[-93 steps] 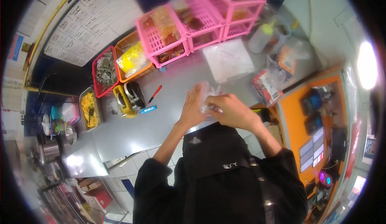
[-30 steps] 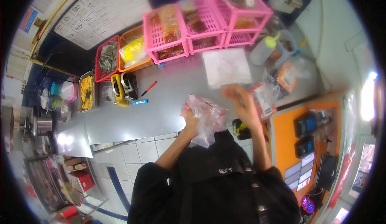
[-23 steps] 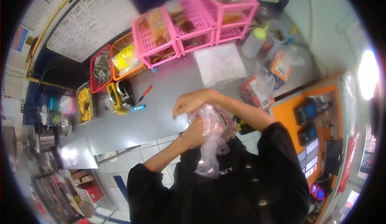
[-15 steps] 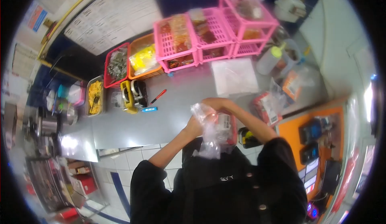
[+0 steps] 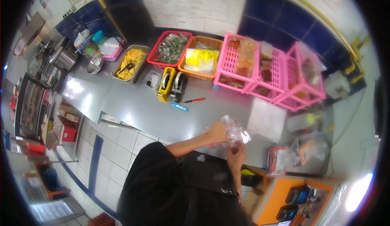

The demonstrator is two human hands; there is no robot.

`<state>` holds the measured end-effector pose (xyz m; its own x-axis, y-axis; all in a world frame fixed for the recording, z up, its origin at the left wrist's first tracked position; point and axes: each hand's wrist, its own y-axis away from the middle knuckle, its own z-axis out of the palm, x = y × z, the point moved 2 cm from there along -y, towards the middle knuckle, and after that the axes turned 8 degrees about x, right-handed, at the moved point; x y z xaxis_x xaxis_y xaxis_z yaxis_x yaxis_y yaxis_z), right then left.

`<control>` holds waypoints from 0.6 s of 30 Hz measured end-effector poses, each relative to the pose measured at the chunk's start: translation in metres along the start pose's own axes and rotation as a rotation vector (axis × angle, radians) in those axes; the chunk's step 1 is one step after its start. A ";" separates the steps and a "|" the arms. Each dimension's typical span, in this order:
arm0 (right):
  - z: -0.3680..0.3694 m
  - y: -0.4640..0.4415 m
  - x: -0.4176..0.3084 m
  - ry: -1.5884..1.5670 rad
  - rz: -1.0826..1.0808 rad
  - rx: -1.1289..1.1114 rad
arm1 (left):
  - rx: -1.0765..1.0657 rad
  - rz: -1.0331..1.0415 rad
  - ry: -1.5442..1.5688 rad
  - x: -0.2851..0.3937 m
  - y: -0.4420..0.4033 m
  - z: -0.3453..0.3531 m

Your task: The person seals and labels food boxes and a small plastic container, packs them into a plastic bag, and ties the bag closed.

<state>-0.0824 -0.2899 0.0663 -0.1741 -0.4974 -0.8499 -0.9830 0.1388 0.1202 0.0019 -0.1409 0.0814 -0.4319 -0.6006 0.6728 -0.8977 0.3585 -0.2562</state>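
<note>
My left hand (image 5: 217, 133) is closed on a crinkled clear plastic bag (image 5: 237, 131) over the front edge of the steel counter (image 5: 142, 114). My right hand (image 5: 236, 158) grips the same bag from the near side, its fingertips pressed together at the plastic. Light glints off the bag, and its contents are mostly hidden by my hands. A white sheet (image 5: 266, 119) lies flat just beyond. Farther left on the counter are a blue marker (image 5: 179, 107) and a red pen (image 5: 195, 100), both apart from my hands.
Yellow and black tape dispensers (image 5: 164, 86) stand mid-counter. Behind them are a red basket (image 5: 151, 58) of small packets, an orange basket (image 5: 200, 76) and pink stacked racks (image 5: 260, 84). A metal tray (image 5: 121, 77) of yellow food sits left. Red packages (image 5: 277, 161) lie right, near an orange shelf (image 5: 270, 193).
My view has turned, so the counter items appear farther right. The bag has gone from close to my body to over the counter edge. Its label and red part no longer show.
</note>
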 end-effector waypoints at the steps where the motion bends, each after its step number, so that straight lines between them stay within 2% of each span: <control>1: 0.001 -0.007 -0.011 0.073 -0.034 0.150 | -0.023 -0.124 0.046 0.005 0.003 -0.014; 2: 0.013 -0.015 -0.012 -0.046 -0.127 0.182 | -0.049 -0.252 0.098 0.009 0.011 -0.024; 3: 0.022 -0.020 -0.007 -0.038 -0.135 0.166 | -0.075 -0.381 0.154 0.007 0.019 -0.028; 4: 0.029 -0.025 -0.002 0.055 -0.208 0.150 | -0.061 -0.394 0.160 0.001 0.025 -0.026; 5: 0.035 -0.031 0.003 0.145 -0.281 0.134 | -0.021 -0.341 0.189 -0.006 0.028 -0.022; 7: 0.040 -0.036 0.023 0.177 -0.263 0.116 | 0.030 -0.301 0.219 -0.016 0.032 -0.025; 9: 0.046 -0.041 0.027 0.210 -0.237 0.095 | 0.136 -0.095 0.138 -0.020 0.040 -0.036; 10: 0.049 -0.042 0.022 0.032 -0.272 0.182 | 0.139 -0.111 0.141 -0.021 0.046 -0.047; 11: 0.053 -0.042 0.018 -0.149 -0.302 0.274 | 0.087 -0.018 0.239 -0.020 0.051 -0.058; 12: 0.056 -0.038 -0.006 -0.251 -0.243 0.224 | 0.033 0.082 0.337 -0.022 0.055 -0.070; 13: 0.059 -0.039 -0.010 -0.249 -0.241 0.229 | 0.029 0.085 0.340 -0.032 0.060 -0.087; 15: 0.060 -0.043 -0.006 -0.257 0.007 0.320 | 0.203 -0.075 0.406 -0.068 0.075 -0.135; 16: 0.064 -0.048 0.002 -0.258 0.015 0.331 | 0.317 -0.178 0.256 -0.107 0.086 -0.152; 17: 0.069 -0.052 0.016 -0.377 0.032 0.379 | 0.490 -0.267 0.099 -0.145 0.096 -0.175; 18: 0.069 -0.052 0.027 -0.494 0.050 0.425 | 0.576 -0.410 0.028 -0.179 0.102 -0.203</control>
<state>-0.0316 -0.2514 0.0021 -0.0723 -0.0440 -0.9964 -0.8482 0.5282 0.0383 0.0055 0.1484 0.0757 -0.0540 -0.5851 0.8091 -0.8942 -0.3323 -0.3000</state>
